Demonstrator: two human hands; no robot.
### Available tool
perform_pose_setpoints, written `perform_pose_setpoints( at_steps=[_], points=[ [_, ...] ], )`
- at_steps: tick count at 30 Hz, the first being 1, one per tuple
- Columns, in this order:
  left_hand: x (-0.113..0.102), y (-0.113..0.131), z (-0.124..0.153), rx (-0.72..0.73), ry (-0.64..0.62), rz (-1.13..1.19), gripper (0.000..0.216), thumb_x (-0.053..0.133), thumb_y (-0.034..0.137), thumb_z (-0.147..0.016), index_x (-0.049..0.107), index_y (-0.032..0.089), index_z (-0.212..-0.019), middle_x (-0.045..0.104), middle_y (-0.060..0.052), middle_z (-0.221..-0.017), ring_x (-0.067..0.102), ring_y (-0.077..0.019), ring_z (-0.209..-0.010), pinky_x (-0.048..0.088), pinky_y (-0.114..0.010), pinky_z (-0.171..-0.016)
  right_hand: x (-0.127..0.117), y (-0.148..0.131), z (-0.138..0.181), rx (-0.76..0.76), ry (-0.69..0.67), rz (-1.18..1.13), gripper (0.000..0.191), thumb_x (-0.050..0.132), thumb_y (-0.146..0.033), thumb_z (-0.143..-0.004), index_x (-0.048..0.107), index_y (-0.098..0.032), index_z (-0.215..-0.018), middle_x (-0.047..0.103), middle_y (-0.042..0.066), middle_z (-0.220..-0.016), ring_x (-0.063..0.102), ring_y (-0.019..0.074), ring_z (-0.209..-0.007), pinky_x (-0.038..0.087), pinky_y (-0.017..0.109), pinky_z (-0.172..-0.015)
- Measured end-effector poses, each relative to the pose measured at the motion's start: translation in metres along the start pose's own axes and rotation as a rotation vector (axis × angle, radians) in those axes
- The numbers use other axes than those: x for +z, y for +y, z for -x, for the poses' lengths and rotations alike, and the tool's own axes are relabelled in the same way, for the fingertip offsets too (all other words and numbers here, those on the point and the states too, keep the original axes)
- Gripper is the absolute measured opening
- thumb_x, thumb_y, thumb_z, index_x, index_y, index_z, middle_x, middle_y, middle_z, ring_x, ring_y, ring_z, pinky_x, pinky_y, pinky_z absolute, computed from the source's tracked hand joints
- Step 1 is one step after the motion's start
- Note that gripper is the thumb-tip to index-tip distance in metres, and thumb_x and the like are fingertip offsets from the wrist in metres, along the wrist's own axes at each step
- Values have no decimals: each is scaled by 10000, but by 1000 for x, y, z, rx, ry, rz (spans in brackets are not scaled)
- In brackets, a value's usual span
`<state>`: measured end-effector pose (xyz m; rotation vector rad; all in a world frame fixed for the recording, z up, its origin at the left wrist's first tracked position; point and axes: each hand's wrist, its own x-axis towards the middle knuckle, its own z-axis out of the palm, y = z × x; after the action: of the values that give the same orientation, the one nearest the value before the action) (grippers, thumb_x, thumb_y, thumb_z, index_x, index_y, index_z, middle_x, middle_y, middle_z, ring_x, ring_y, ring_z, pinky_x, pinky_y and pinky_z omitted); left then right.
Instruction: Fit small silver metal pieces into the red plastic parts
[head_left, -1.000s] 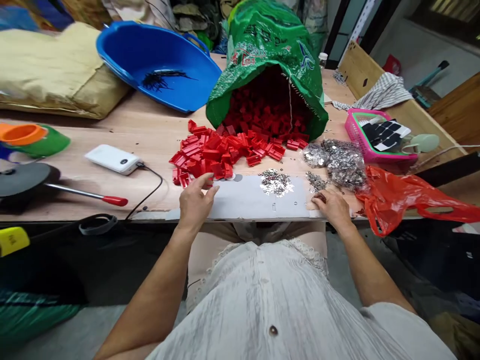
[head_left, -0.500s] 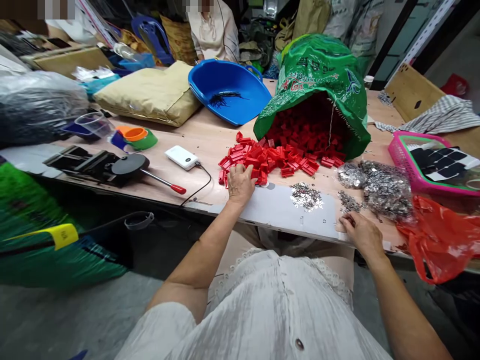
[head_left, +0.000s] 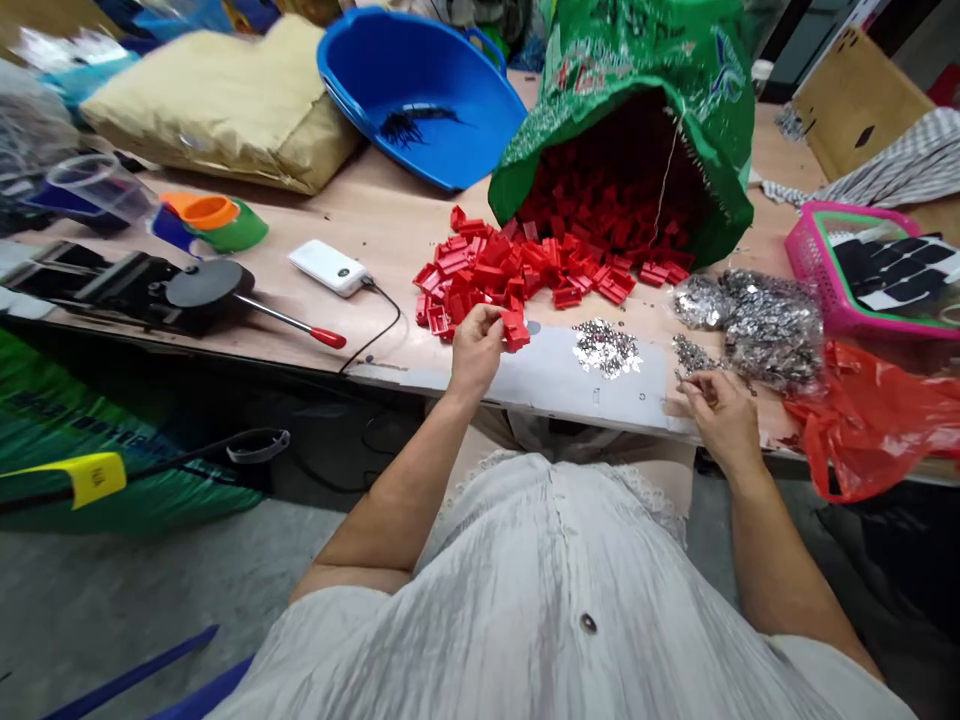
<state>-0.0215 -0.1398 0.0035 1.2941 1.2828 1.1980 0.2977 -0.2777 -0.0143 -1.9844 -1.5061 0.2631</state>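
Note:
My left hand [head_left: 477,350] pinches a red plastic piece [head_left: 515,331] at the near edge of the heap of red plastic pieces [head_left: 491,265]. That heap spills from the mouth of a green woven sack [head_left: 622,110] lying on the table. My right hand [head_left: 724,415] is closed, thumb against fingers, by a small pile of tiny metal parts [head_left: 691,354]. Whatever its fingertips hold is too small to make out. Between the hands, a pile of shiny flat metal pieces [head_left: 606,348] lies on a pale grey sheet [head_left: 544,377].
Clear plastic bags of metal parts [head_left: 772,325] and a pink basket [head_left: 806,255] sit right, above a red plastic bag [head_left: 862,425]. Leftward are a white power bank [head_left: 328,266] with a cable and a black tool with a red-tipped lever [head_left: 210,285]. Behind stands a blue basin [head_left: 465,120].
My left hand has taken a red piece from the heap's near edge and drawn it slightly back. The right hand stays near the small metal pile. My view has tipped downward.

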Motion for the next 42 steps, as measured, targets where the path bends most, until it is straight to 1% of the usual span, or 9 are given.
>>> perform_pose_setpoints(
  at_steps=[4,8,11,15,20,27,34,37,42],
  points=[
    [13,12,31,-318,-250,486,193,602,246,-828,484,202,-974,701,-41,-972,715,-186,-827,566,-339,-725,10,-19,3,16,-21,-193,244,562,-415,-874,653,-207,-963,707,36,-892,622,171,-728,481,284,-656],
    [15,21,50,-548,-409,692,278,571,211,-857,531,184,-1131,692,-89,-1074,715,-215,-921,576,-306,-736,16,-41,9,-13,-72,-273,225,596,-404,-857,663,-194,-907,656,5,-762,532,125,-613,428,250,-598],
    [18,20,59,-644,-465,764,328,574,155,-853,551,148,-1180,694,-104,-1049,707,-215,-962,561,-315,-857,18,-60,14,-34,-120,-345,204,604,-390,-859,666,-197,-887,622,-11,-714,487,112,-590,396,237,-578],
    [27,14,68,-680,-489,833,313,584,173,-876,549,132,-1184,697,-105,-977,693,-231,-1011,477,-392,-1022,21,-81,22,-24,-193,-477,210,616,-405,-864,660,-203,-893,600,-13,-705,456,113,-583,375,238,-553],
    [34,5,75,-758,-493,914,387,534,345,-936,518,253,-1311,677,-77,-1053,687,-225,-958,496,-476,-962,26,-97,29,-6,-271,-588,220,631,-423,-865,664,-207,-889,577,-23,-665,435,108,-550,369,236,-522],
    [40,4,81,-713,-476,971,346,537,188,-917,593,167,-1258,664,-90,-1056,645,-161,-968,487,-353,-997,29,-107,32,-29,-301,-640,202,608,-395,-890,678,-211,-932,674,8,-800,553,128,-638,429,239,-577],
    [38,6,86,-749,-547,948,474,593,110,-867,520,188,-1329,672,-50,-999,678,-124,-879,473,-317,-1021,28,-107,33,7,-321,-707,199,628,-406,-881,664,-215,-923,703,18,-812,606,145,-657,474,262,-628],
    [35,3,85,-764,-615,951,414,602,64,-831,581,137,-1238,677,-65,-1012,688,-149,-919,436,-347,-1074,26,-105,33,-10,-295,-703,203,625,-410,-884,659,-213,-921,695,18,-795,595,142,-642,466,261,-617],
    [31,3,81,-632,-568,950,263,693,132,-791,653,115,-1050,689,-65,-1011,690,-183,-975,431,-328,-1072,20,-104,32,-62,-213,-591,179,631,-380,-885,672,-206,-890,636,-12,-698,464,107,-555,372,239,-534]
  ],
)
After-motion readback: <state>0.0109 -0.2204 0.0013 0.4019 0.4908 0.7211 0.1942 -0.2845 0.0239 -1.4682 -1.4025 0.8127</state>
